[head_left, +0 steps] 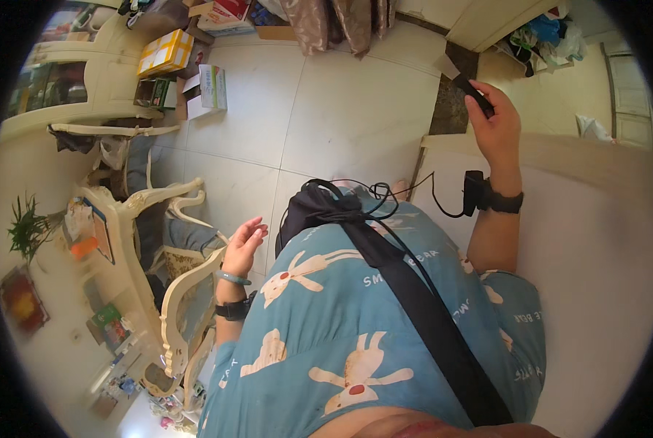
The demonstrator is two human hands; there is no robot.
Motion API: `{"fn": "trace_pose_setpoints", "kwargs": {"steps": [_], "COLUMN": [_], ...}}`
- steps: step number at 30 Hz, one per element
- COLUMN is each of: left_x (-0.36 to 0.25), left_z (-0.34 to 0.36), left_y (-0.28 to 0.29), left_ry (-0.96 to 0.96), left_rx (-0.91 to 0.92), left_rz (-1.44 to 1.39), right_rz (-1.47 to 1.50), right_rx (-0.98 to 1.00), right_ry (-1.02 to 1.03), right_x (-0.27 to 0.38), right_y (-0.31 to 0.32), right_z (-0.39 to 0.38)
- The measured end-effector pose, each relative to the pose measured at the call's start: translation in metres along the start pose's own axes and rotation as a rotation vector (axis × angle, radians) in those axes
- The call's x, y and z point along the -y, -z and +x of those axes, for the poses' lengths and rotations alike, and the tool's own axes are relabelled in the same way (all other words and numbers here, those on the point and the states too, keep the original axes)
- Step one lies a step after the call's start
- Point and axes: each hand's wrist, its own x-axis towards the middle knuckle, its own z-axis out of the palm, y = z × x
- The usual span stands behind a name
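Raised at the upper right, my right hand [496, 123] is closed around the black handle of a scraper [478, 98]. Its flat, pale blade points up and to the left, over a dark stone strip [454, 98] on the floor by the doorway. My left hand [245, 245] hangs at my left side, fingers loosely bent and apart, with nothing visible in it. The closest piece of furniture to it is a cream carved chair [172, 310]. Each wrist wears a black strapped device, and a cable runs from the right one to a black pouch [308, 212] at my waist.
A white wall [582, 226] rises close on my right. Pale floor tiles [326, 102] lie ahead. Cartons, including an opened white box [208, 91], stand at the far left near a cabinet. Brown curtains [334, 25] hang ahead; bags [549, 40] are piled beyond the doorway.
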Motion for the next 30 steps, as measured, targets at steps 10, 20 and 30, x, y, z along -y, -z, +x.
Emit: {"fn": "trace_pose_setpoints", "kwargs": {"steps": [10, 20, 30], "left_x": [-0.047, -0.096, -0.124], "left_z": [0.090, 0.134, 0.145], "left_y": [0.046, 0.030, -0.020], "left_ry": [-0.046, -0.077, 0.046], "left_rx": [-0.123, -0.001, -0.105], "left_rz": [0.031, 0.058, -0.004], "right_rz": [-0.190, -0.204, -0.079], "right_rx": [-0.068, -0.157, -0.075], "right_ry": [-0.014, -0.024, 0.060], "right_x": [0.025, -0.012, -0.028], "right_y": [0.008, 0.015, 0.001], "right_z": [0.023, 0.041, 0.167]}}
